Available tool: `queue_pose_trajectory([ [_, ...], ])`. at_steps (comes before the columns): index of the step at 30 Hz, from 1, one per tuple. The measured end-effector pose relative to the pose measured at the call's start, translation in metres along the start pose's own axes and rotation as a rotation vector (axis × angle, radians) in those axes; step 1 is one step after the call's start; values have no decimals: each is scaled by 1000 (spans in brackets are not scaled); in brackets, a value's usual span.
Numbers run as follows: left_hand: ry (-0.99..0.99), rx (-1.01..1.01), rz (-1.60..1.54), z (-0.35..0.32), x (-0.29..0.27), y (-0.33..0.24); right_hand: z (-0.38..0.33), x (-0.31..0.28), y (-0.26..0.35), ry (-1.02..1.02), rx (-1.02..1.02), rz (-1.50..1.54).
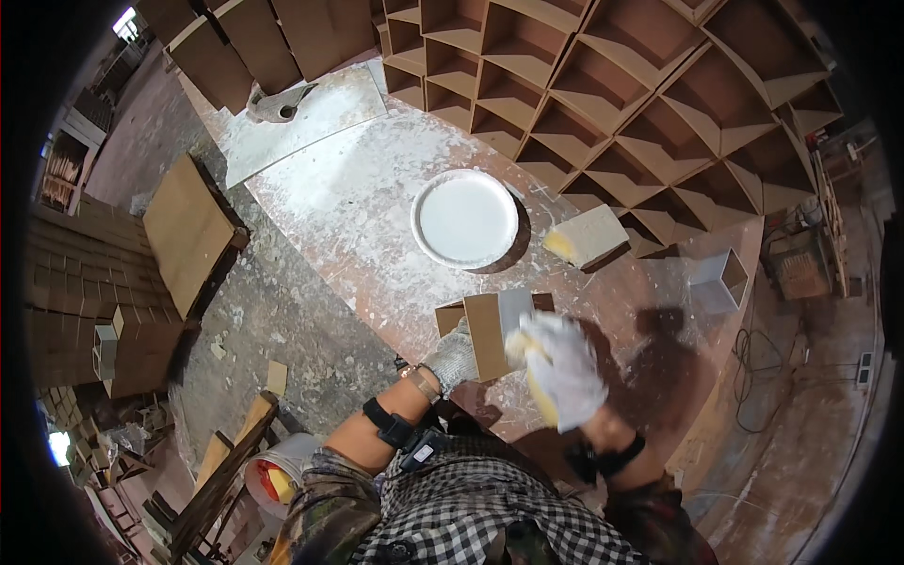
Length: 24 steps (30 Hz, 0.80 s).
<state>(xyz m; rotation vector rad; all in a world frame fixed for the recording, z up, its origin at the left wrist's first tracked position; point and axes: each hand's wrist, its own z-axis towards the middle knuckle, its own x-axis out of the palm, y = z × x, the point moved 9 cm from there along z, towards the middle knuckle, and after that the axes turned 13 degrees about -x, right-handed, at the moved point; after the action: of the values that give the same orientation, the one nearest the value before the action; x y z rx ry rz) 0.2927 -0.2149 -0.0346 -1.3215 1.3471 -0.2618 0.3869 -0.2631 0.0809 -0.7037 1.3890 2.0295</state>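
a small open-ended box [488, 330] of brown board sits tilted near the near edge of the paint-spattered table, partly coated white on its right face. a yellow sponge [539, 388], smeared with white, presses against the box's right side, blurred so its outline is unclear.

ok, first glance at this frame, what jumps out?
The round white basin of white liquid sits mid-table on the paint-spattered worktable. Nearer the person, the gloved left hand holds a small open brown box while the white-gloved right hand presses a yellow sponge against it. A fan of brown box-shelf units fills the top right, with a second sponge block beside the basin.
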Motion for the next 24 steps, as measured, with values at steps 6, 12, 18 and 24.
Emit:
queue_pose_trajectory([
  [6, -147, 150, 124, 7, 15, 15, 9, -5, -31, -23, 195, 10],
  [12, -79, 113, 165, 9, 17, 18, -13, 1, 1, -5, 75, -19],
  [18, -101, 68, 367, 23, 25, 10, 43, -1, -44, -68, 182, 231],
  [24, -71, 27, 96, 39, 74, 91, -5, 14, 38, -23, -63, 98],
])
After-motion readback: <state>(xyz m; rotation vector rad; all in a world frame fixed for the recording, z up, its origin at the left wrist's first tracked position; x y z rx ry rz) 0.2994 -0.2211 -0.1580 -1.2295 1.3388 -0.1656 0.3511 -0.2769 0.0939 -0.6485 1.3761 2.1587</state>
